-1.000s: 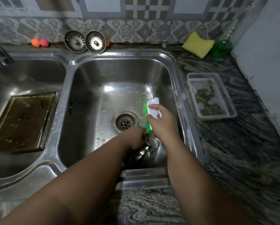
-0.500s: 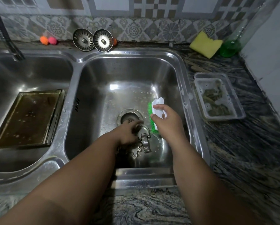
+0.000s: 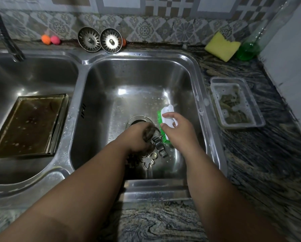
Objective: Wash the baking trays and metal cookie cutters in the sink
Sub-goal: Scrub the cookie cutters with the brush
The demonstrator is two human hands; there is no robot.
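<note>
**Cutters half uncovered, tray yet to be scrubbed**

Working low in the right basin of the sink (image 3: 197,84), close to the drain. Gripping the brush (image 3: 166,119) in the right hand (image 3: 178,132), fingers curled over its white back, green bristles turned toward the left hand (image 3: 137,138). Cannot tell what the left hand holds: knuckles up, fingers curled and blurred, something dark at the tips, perhaps one cutter, perhaps nothing.

Against a second ago: lifted the left hand off the heap of cookie cutters (image 3: 159,148) and brought it up toward the drain, leaving two in plain sight on the basin floor. Of these, the man-shaped cutter (image 3: 148,161) flat just below the hand, the ridged one just beside the bristles. Kept the brush almost where it was, to the right of the drain. Shifted the head a little too, bringing more of the wall tiles into view.

Judged from this: sorting one cutter out of the pile for scrubbing, with the rest waiting wet on the steel. Early in the job, most likely. Nothing done yet to the baking tray (image 3: 29,126), lying flat in the left basin, brown-stained and spotted with drops. Worth minding the open drain, with small cutters so near it.
</note>
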